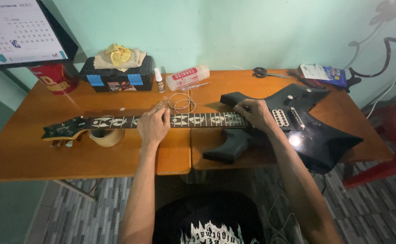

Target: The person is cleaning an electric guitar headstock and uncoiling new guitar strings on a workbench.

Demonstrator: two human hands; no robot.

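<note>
Here a glossy black, sharply pointed electric guitar (306, 131) lies flat across the orange wooden worktop (35, 149), its neck running left and its headstock propped on a roll of tan tape (107, 136). The left hand (153, 126) rests on the fretboard about midway along the neck, fingers curled down onto it; whether they pinch a string cannot be told. The right hand (255, 114) sits where the neck meets the body, fingers bent narrow against the last frets, just beside the pickups. A coil of thin wire guitar string (182, 102) lies touching the far edge of the neck between the two hands. Behind it stand a small white dropper bottle (160, 80) and a white tube with a red label (187, 77) lying on its side. A closed black plastic toolbox (116, 77) carries a crumpled yellow and cream cloth (119, 56) on its lid; its contents are hidden. A red cylindrical can (55, 77) stands at the far left, black-handled scissors (263, 72) far right.
</note>
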